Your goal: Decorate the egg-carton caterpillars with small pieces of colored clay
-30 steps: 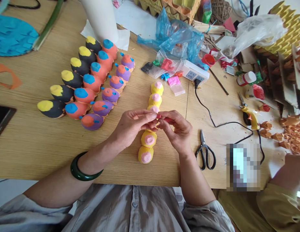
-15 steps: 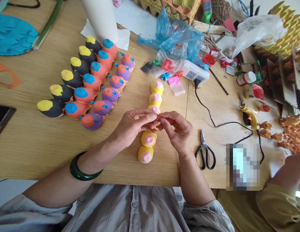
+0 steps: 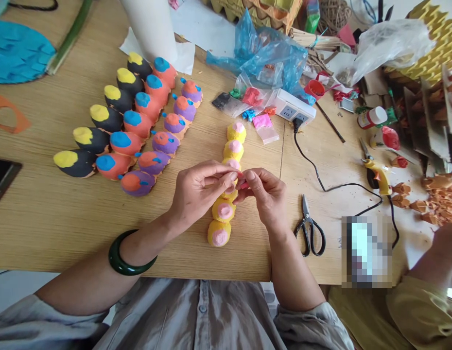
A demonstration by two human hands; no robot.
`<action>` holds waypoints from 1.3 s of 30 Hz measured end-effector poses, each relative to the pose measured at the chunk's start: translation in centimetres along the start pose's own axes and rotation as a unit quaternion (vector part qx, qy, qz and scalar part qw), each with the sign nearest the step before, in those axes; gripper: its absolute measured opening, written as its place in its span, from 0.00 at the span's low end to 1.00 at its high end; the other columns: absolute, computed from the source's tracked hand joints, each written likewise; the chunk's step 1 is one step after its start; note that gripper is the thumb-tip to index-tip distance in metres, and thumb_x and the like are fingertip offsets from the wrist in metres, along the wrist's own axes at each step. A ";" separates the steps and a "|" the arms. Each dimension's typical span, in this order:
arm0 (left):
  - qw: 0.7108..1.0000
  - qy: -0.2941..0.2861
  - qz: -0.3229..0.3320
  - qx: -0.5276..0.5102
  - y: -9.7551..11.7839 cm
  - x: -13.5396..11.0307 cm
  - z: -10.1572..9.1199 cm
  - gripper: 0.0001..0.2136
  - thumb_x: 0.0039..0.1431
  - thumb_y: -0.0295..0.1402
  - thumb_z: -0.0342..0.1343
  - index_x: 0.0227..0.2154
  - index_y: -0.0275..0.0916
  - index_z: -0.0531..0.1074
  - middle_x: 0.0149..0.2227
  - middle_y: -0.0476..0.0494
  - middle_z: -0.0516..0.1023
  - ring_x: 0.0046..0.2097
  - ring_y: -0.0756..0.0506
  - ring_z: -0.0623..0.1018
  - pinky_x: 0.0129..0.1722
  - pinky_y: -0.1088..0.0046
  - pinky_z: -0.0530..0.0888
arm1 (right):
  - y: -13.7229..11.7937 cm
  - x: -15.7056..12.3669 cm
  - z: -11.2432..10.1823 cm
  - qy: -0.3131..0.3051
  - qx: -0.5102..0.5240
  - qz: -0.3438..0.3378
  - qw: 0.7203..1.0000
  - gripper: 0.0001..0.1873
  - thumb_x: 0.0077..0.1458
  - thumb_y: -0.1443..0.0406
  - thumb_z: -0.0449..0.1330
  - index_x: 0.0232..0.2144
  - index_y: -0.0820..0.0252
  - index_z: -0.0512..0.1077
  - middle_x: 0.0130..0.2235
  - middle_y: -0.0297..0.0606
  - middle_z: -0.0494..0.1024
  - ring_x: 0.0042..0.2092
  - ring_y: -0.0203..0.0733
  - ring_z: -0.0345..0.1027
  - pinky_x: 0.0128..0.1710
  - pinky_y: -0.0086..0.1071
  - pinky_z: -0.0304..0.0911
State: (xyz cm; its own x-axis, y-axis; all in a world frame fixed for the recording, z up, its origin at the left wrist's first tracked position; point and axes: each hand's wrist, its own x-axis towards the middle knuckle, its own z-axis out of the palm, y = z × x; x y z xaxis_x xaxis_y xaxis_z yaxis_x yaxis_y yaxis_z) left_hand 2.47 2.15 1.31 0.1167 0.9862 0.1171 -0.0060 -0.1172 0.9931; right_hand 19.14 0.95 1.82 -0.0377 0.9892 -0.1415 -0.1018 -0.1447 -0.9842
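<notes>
Two hands meet at the centre of the frame, just above the counter (image 3: 58, 228). The left hand (image 3: 202, 189), with a green bangle (image 3: 129, 255) on its wrist, and the right hand (image 3: 266, 197) each have their grip pinched on a small red piece (image 3: 242, 183) held between the fingertips; only a sliver of it shows. Directly beneath the hands runs a row of yellow cups (image 3: 234, 148) with pink tops, and the hands hide its middle.

Left of centre lie three rows of painted figures (image 3: 138, 121): black with yellow, orange with blue, purple with orange. Right of the right hand lie black scissors (image 3: 309, 228), and further right a yellow glue gun (image 3: 377, 171). A black cable (image 3: 321, 183) runs between them up to a white power strip (image 3: 294, 113). A blue plastic bag (image 3: 262, 53) sits at upper centre. A co-worker's hand (image 3: 444, 248) shows at the right edge.

Compared with a second ago, the fingertips have drawn closer together. The red piece then showed as a longer strip between the hands and is now mostly covered. The co-worker's hand sits lower in the frame.
</notes>
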 end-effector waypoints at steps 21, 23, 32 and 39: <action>0.998 0.002 -0.022 0.053 0.1 -0.2 -0.1 0.09 0.66 0.40 0.64 0.39 0.42 0.85 0.41 0.45 0.87 0.40 0.45 0.85 0.44 0.70 0.83 | 0.5 -0.2 0.1 0.008 -0.029 -0.036 0.999 0.20 0.62 0.48 0.67 0.35 0.58 0.80 0.29 0.32 0.82 0.26 0.34 0.78 0.27 0.28 0.77; 0.998 0.013 -0.019 0.063 0.1 -0.2 -0.1 0.09 0.67 0.41 0.64 0.39 0.42 0.86 0.41 0.46 0.87 0.40 0.45 0.85 0.44 0.71 0.82 | 0.5 -0.3 0.0 0.015 -0.041 -0.035 0.998 0.21 0.65 0.46 0.64 0.38 0.58 0.81 0.29 0.33 0.82 0.25 0.33 0.76 0.27 0.28 0.76; 0.996 0.008 -0.001 0.086 0.1 -0.3 -0.2 0.09 0.68 0.40 0.63 0.40 0.44 0.86 0.43 0.45 0.87 0.43 0.44 0.85 0.46 0.70 0.81 | 1.2 -0.1 0.3 0.023 -0.043 -0.033 0.998 0.22 0.59 0.46 0.69 0.35 0.58 0.78 0.28 0.31 0.80 0.24 0.32 0.74 0.24 0.27 0.74; 0.998 0.002 -0.039 0.058 0.1 -0.2 -0.1 0.14 0.68 0.45 0.63 0.47 0.43 0.85 0.45 0.43 0.87 0.42 0.44 0.86 0.46 0.69 0.81 | 1.6 -0.1 0.3 0.032 -0.032 -0.041 0.998 0.20 0.60 0.48 0.69 0.35 0.58 0.78 0.27 0.30 0.80 0.23 0.31 0.73 0.23 0.26 0.73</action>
State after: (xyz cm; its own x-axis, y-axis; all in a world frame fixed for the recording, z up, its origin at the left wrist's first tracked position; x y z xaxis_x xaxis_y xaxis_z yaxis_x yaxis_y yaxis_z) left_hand 2.32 1.95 1.43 0.1083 0.9934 0.0389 0.1177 -0.0516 0.9917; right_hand 18.64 0.64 0.34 0.0314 0.9974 -0.0642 -0.0380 -0.0629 -0.9973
